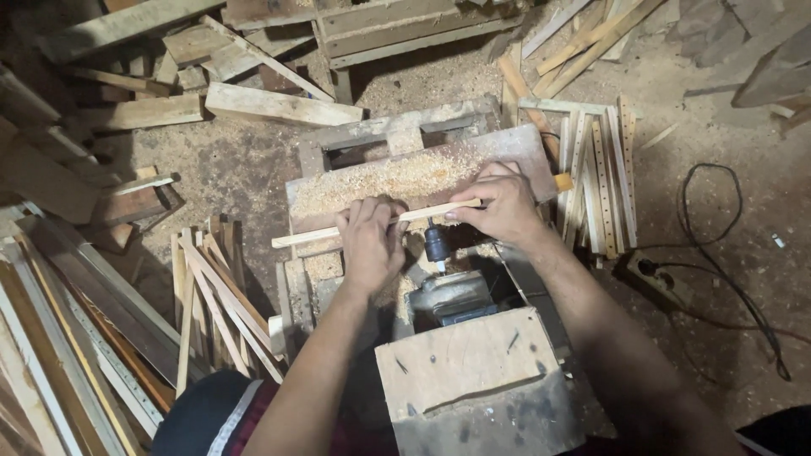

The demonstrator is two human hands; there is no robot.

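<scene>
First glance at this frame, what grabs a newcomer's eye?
Both hands at centre: the left hand and right hand press a thin wooden slat across a sawdust-covered board, right above the chuck of a mounted drill. A stack of perforated slats lies to the right, with loose sticks at lower left and a black cable on the floor at far right.

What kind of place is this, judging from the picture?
Probably a small woodworking shop. Sawdust covers the bench, wooden slats lie stacked on the floor, and both hands hold a thin strip against a mounted drill.
</scene>
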